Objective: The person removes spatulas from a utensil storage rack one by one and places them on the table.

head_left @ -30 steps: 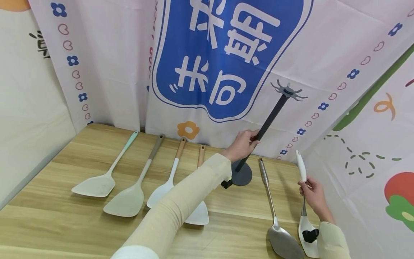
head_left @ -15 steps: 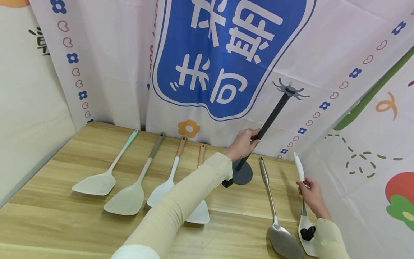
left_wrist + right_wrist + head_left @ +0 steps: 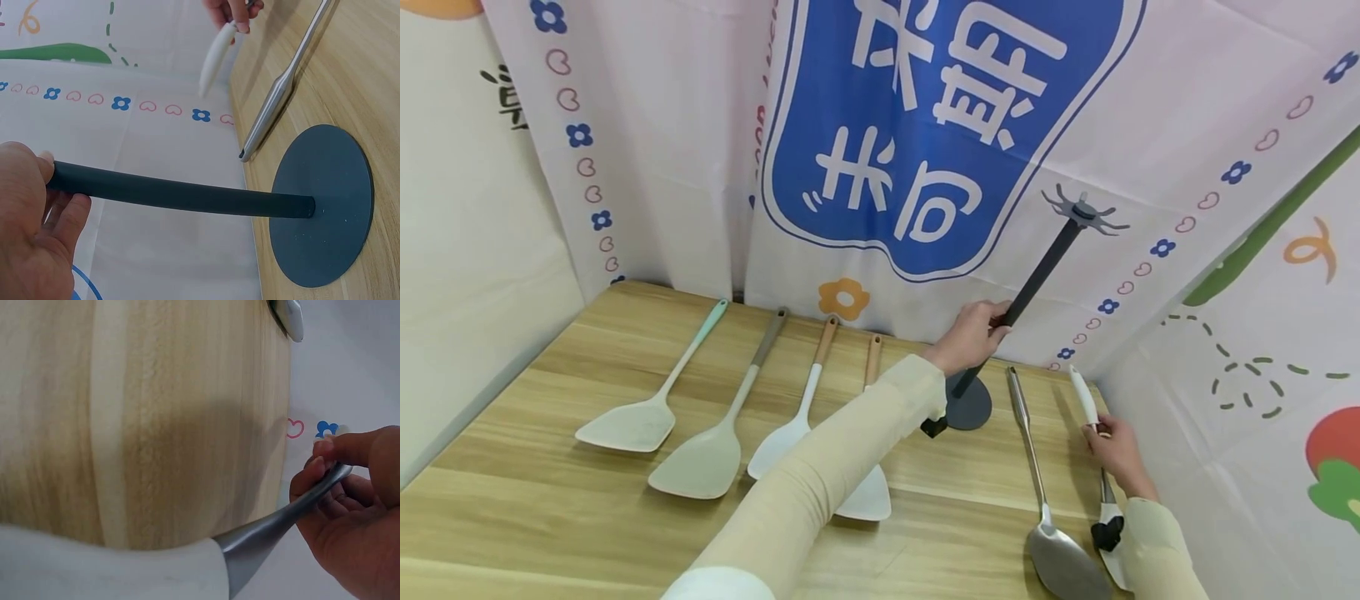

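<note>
My left hand grips the dark pole of a rotating-style utensil stand, which has a ring of curved hooks on top and a round base on the table. In the left wrist view, thumb and fingers close round the pole. My right hand pinches a spatula by its metal shaft, just below the white handle. Its pale head and metal neck fill the lower part of the right wrist view. In the head view, the sleeve partly hides that head. A steel ladle-like turner lies between both hands.
Several spatulas lie left of the stand: one mint-handled, one grey-handled and two with tan handles, the nearer one partly under my left forearm. A printed cloth hangs behind the wooden table; a white wall closes the right side.
The spatula in my right hand has tilted, its handle end swinging left and slightly down. My left hand keeps its grip on the stand's pole. The head view has shifted slightly.
</note>
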Demonstrator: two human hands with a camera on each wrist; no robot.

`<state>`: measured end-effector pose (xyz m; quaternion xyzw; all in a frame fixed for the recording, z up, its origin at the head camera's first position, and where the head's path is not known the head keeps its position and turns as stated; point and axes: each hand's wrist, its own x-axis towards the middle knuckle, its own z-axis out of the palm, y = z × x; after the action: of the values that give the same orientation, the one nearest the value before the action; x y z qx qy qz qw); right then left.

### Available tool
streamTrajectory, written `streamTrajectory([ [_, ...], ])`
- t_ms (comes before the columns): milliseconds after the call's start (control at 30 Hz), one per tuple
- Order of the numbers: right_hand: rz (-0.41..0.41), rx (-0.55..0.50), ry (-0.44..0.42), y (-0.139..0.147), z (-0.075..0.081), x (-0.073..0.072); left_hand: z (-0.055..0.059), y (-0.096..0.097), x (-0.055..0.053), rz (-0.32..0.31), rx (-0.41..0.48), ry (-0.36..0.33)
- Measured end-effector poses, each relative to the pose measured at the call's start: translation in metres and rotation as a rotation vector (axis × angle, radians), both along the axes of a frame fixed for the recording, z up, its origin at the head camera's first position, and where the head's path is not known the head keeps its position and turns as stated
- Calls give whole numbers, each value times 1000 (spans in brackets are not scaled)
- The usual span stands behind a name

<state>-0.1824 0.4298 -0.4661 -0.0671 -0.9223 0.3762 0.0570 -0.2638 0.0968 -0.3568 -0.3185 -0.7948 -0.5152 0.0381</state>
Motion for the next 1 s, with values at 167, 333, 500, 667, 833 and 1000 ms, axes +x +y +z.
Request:
streamTrajectory([
  [167,-10,-11,-42,-6,2,-3,1,-1,0,-5,2,-14],
  [333,-36,-28,-75,-9,-1,-4,2,-1,2,-16,0,-24],
  [500,-71,84,-79,-8,-8,-8,3,-3,4,-10,-2,-30],
  [667,-82,141,-68,-10,-10,-8,2,-3,5,-3,5,-26],
  [833,-93,169,-66,-10,-11,-6,1,0,5,-8,6,-19],
  [1000,-100,186,-63,-10,-10,-8,1,0,3,-5,21,-24],
])
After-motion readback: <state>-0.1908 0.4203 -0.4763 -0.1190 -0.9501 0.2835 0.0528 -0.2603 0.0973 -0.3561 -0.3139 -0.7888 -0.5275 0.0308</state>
